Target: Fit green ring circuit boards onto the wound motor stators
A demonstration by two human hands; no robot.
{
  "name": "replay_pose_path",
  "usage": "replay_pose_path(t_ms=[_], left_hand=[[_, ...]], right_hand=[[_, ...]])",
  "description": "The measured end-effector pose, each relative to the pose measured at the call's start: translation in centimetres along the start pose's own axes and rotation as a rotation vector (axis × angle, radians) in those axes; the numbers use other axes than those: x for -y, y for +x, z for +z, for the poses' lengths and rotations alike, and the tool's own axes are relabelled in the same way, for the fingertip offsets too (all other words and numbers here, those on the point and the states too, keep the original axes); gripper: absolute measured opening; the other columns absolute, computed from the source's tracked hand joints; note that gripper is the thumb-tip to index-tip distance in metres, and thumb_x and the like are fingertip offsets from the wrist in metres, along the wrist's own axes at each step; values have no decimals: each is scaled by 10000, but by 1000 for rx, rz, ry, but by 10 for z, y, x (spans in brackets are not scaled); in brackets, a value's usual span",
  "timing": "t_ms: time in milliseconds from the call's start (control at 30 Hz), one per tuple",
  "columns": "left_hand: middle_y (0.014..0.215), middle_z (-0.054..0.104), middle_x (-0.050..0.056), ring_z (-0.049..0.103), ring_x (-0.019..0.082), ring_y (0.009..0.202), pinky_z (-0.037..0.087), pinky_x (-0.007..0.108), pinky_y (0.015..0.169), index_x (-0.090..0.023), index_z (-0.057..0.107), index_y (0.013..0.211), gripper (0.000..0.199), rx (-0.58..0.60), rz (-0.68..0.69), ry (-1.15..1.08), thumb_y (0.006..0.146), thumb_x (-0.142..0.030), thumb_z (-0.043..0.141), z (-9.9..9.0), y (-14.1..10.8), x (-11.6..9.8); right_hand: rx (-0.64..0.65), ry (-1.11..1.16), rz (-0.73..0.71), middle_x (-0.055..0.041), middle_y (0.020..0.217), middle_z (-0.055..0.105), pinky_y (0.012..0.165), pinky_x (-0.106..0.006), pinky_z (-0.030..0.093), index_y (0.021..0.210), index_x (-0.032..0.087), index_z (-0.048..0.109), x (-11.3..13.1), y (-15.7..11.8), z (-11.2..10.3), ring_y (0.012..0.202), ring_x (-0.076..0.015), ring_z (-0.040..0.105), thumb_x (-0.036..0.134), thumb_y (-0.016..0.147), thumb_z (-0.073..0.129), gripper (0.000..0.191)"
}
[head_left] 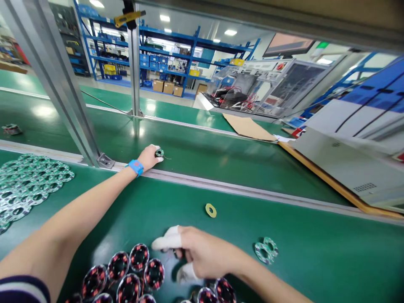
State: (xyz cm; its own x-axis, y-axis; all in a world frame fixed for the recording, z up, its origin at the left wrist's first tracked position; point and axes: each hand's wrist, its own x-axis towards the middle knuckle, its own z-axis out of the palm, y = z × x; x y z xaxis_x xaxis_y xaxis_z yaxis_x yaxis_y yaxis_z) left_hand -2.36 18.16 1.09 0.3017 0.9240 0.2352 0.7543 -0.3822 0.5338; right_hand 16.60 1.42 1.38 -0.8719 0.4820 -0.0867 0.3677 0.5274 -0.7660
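My left hand (149, 157), with white finger covers and a blue wrist strap, reaches out over the green belt. Its fingers grip a small round part with a green ring-shaped circuit board (159, 152), from which a thin wire trails right. Below, my right hand (197, 250) hovers over the near green surface, thumb and index finger apart, nothing visible between them. White covers sit on its fingertips. Just left of it are several round parts with shiny reddish coils (154, 274); more coil parts (225, 290) lie beneath the right wrist.
Many green ring boards (34, 185) overlap at left. A yellow washer (211, 210) and two ring boards (266, 250) lie right of centre. A similar round part (11, 129) rests on the far-left belt. A metal post (63, 84) and rail (202, 182) border the belt; a grey panel (350, 164) stands right.
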Motion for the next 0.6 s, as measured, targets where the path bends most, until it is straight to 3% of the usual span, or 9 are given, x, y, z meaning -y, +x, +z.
replay_pose_path(t_ms=[100,200,333,400,467,533,600], left_hand=[[1041,569,163,494,308,1049,378,421,926,-59,557,1065,418,-79,-70,23,693,-227,648,-7,5,19],[1226,483,160,421,280,1169,335,400,1003,-82,440,1245,606,-109,-61,-59,698,-246,644,1,-26,11],[1057,613,99,585,172,910,476,319,849,-84,486,1214,546,119,-43,-329,677,-92,583,18,-79,-14],[1041,631,89,588,164,908,475,323,858,-88,521,1181,562,211,-9,-409,625,0,534,22,-98,-23],[1105,617,93,570,174,981,447,339,913,-97,537,1169,605,290,53,-447,581,45,508,21,-110,-32],[1166,595,98,555,187,1032,425,349,949,-108,529,1186,631,398,99,-463,573,39,548,19,-116,-40],[1197,578,104,546,203,1057,412,360,965,-116,518,1205,645,480,124,-465,580,-20,641,19,-117,-47]], right_hand=[[2,-32,-141,-31,938,612,682,-245,449,1200,265,565,3,11,6,754,-152,543,213,685,658,525],[-48,-5,-154,-22,911,623,683,-237,444,1082,256,637,3,14,11,759,-148,544,241,716,652,366],[-93,-11,-112,-5,844,617,655,-241,440,1015,252,642,0,6,7,726,-146,533,214,691,687,329],[-178,-1,-27,-8,815,607,633,-247,446,963,222,644,-5,-1,3,698,-146,526,212,654,721,319],[-364,35,138,-7,761,594,598,-252,453,918,188,636,-15,-8,0,651,-142,526,201,625,730,309],[-572,93,316,3,686,577,565,-258,461,903,169,611,-26,-15,0,614,-146,543,190,626,703,292],[-692,170,414,7,651,580,552,-267,477,906,165,577,-34,-19,4,603,-157,577,206,640,676,287]])
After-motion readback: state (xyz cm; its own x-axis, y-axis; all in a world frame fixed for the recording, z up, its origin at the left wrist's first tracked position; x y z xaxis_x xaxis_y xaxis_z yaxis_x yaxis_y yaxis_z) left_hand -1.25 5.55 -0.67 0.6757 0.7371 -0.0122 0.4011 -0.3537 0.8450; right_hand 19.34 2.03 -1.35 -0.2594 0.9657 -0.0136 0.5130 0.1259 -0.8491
